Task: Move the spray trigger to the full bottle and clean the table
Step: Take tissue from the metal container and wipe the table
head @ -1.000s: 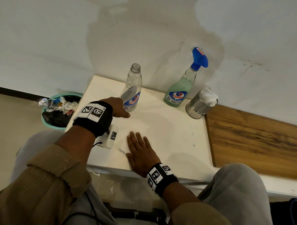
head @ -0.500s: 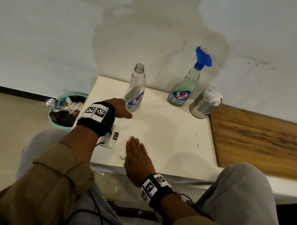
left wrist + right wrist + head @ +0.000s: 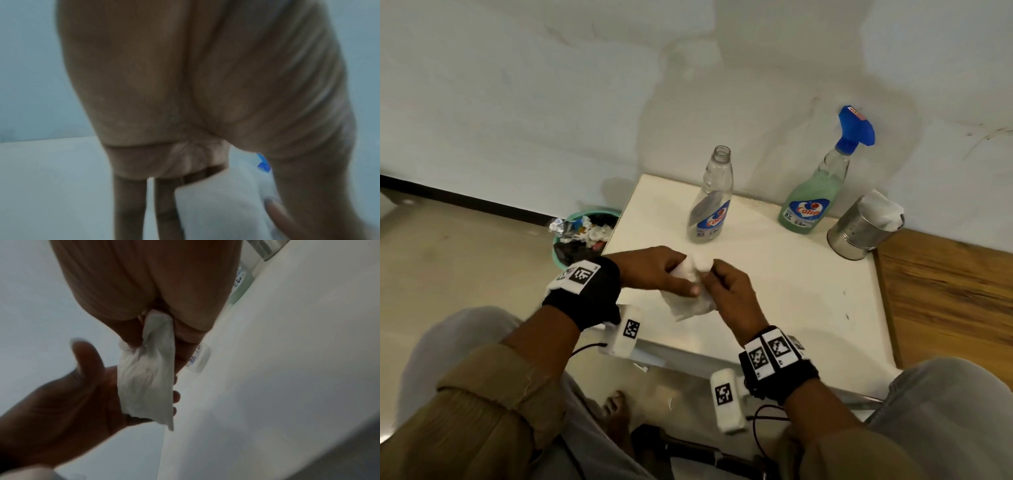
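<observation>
A crumpled white tissue [image 3: 688, 305] hangs just above the front of the white table [image 3: 791, 291]. My right hand [image 3: 714, 274] pinches its top; in the right wrist view the tissue [image 3: 146, 378] trails out from between those fingers. My left hand [image 3: 674, 277] is against it from the left, and its palm [image 3: 72, 402] is spread with the thumb apart and the tissue lying across its straight fingers [image 3: 127, 203]. At the back stand the empty, capless clear bottle [image 3: 710, 202] and the bottle of green liquid [image 3: 811, 202], which wears the blue spray trigger [image 3: 856, 126].
A steel can [image 3: 863, 229] stuffed with white tissues stands at the table's back right corner. A teal bin [image 3: 582, 233] full of rubbish sits on the floor left of the table. A wooden surface [image 3: 945, 291] adjoins the table on the right.
My right hand was flat on the tissue on the table. It has now lifted the tissue off the surface, and my left hand has come in from beside the empty bottle to meet it.
</observation>
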